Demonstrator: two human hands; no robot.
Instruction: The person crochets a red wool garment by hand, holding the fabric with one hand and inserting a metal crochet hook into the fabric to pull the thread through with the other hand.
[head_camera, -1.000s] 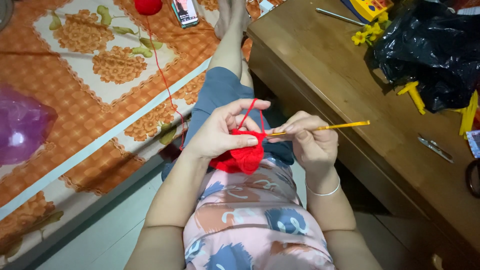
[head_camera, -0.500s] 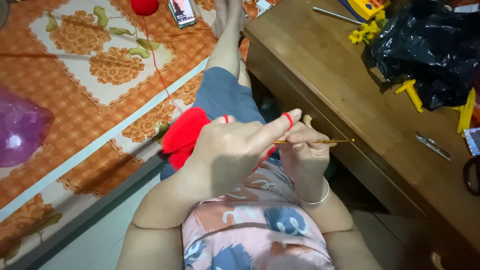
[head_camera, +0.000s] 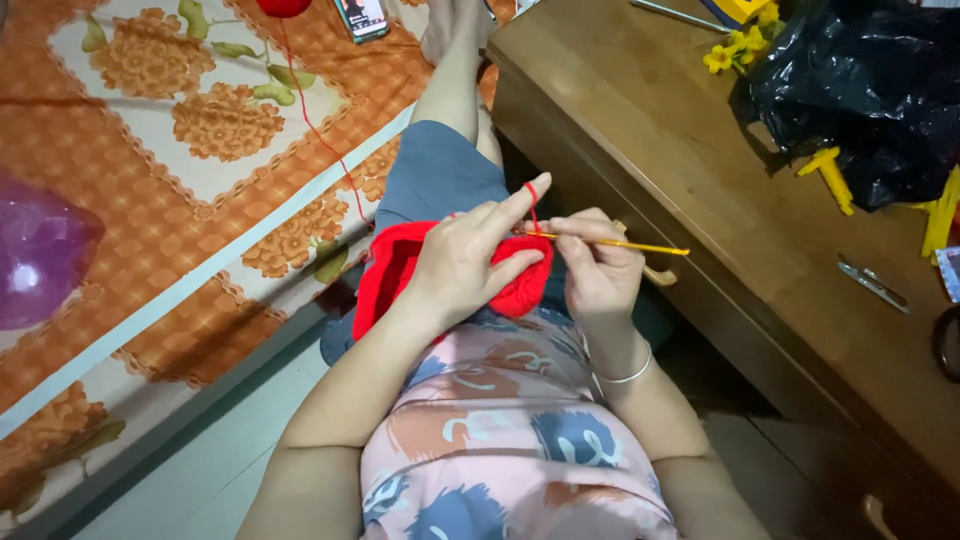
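The left hand (head_camera: 465, 262) is closed on the red piece (head_camera: 400, 265), which lies on the lap partly under that hand, with the forefinger raised and the yarn (head_camera: 318, 135) looped over its tip. The right hand (head_camera: 595, 265) pinches a yellow hook (head_camera: 625, 244), its tip at the edge of the piece between the two hands.

To work this stitch well, I judge the raised finger should keep the strand taut, the left thumb and middle finger should pin the edge close to the hook tip, and the hook should turn by the wrist so the loops stay even.

The yarn runs up and away from the left hand over a patterned orange mat (head_camera: 150, 200) to a red ball (head_camera: 283, 6), with a phone (head_camera: 361, 16) beside it. Right of the right hand stands a wooden bench (head_camera: 680, 150) carrying a black bag (head_camera: 865, 90). Pale floor tiles (head_camera: 190, 470) show below.
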